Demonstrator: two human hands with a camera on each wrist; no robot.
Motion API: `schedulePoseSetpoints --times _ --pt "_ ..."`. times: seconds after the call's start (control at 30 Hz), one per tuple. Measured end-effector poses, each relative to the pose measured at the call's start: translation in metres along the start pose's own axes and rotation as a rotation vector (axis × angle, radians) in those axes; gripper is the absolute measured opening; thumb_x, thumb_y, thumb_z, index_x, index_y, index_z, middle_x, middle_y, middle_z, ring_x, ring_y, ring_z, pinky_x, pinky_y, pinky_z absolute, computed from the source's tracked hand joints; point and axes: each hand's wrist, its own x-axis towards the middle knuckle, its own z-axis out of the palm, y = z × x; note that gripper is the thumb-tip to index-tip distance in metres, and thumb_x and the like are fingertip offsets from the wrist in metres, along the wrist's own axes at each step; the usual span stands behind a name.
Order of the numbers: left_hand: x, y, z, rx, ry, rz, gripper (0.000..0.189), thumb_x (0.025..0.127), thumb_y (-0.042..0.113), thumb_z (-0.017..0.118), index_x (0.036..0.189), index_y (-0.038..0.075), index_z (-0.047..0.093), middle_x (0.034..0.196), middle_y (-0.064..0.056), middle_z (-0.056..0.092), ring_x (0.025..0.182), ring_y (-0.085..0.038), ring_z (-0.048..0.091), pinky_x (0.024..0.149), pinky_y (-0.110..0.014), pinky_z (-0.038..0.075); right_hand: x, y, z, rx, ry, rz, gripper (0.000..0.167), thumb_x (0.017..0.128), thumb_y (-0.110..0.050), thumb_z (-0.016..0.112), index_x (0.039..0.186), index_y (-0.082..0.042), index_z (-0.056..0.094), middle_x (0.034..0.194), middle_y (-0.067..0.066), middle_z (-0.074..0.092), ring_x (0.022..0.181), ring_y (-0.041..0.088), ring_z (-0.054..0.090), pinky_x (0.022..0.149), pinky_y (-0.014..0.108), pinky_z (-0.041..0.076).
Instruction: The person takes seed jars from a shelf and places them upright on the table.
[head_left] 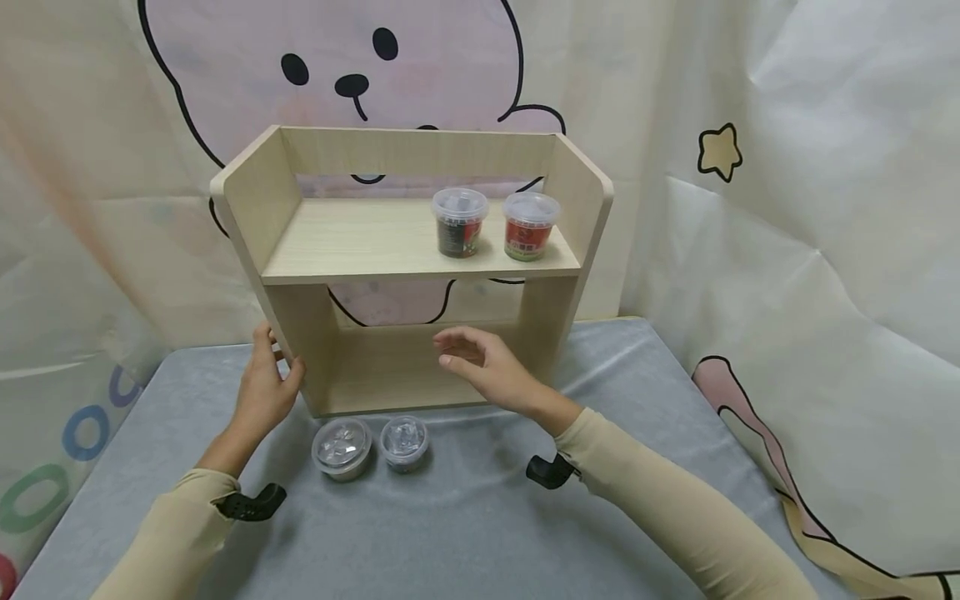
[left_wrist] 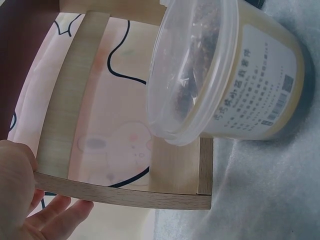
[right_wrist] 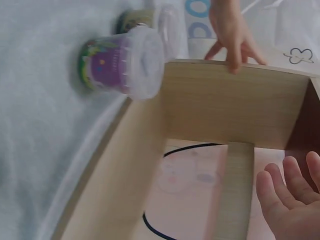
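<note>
A pale wooden two-tier shelf (head_left: 420, 272) stands on the table. My left hand (head_left: 268, 385) grips the front edge of its left side panel; in the left wrist view the fingers (left_wrist: 65, 215) lie on the panel's outer side. My right hand (head_left: 487, 367) is in front of the lower compartment, touching nothing, with its fingers (right_wrist: 295, 185) loosely bent. Two clear-lidded plastic tubs, one dark and red (head_left: 459, 223) and one red (head_left: 529, 227), sit on the upper tier's right half. A larger lidded tub (head_left: 342, 449) and a smaller one (head_left: 405, 443) stand before the shelf.
A blue-grey cloth (head_left: 480, 533) covers the table. Behind it hangs a pale curtain (head_left: 600, 75) with a cartoon bear print, and more printed curtain (head_left: 825, 250) closes in the right side. A dark band (head_left: 253, 503) is on the left wrist.
</note>
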Motion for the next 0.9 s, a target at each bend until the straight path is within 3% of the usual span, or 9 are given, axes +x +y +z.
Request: schedulePoseSetpoints --times 0.37,0.7,0.9 --pt "-0.001 0.004 -0.003 -0.007 0.003 0.013 0.064 0.095 0.0 0.056 0.149 0.008 0.024 0.139 -0.035 0.047 0.114 -0.059 0.06 0.086 -0.07 0.051 0.003 -0.024 -0.02 0.0 0.083 -0.077 0.037 0.099 -0.008 0.056 0.133 0.006 0.055 0.134 0.023 0.061 0.126 0.035 0.06 0.11 0.048 0.049" --pt "-0.001 0.002 -0.001 0.004 0.009 0.03 0.061 0.095 0.0 0.057 0.147 0.006 0.025 0.139 -0.035 0.048 0.114 -0.059 0.06 0.082 -0.069 0.053 0.004 -0.046 -0.045 -0.002 0.162 -0.121 0.038 0.098 -0.006 0.057 0.134 0.006 0.054 0.136 0.022 0.06 0.127 0.034 0.061 0.109 0.042 0.05" --pt "-0.001 0.002 -0.002 0.01 0.005 0.023 0.062 0.095 0.0 0.056 0.148 0.007 0.024 0.139 -0.035 0.048 0.115 -0.059 0.059 0.082 -0.069 0.053 0.007 -0.057 -0.053 0.015 0.209 -0.116 0.04 0.099 -0.006 0.057 0.137 0.005 0.051 0.139 0.024 0.057 0.133 0.033 0.055 0.113 0.045 0.046"
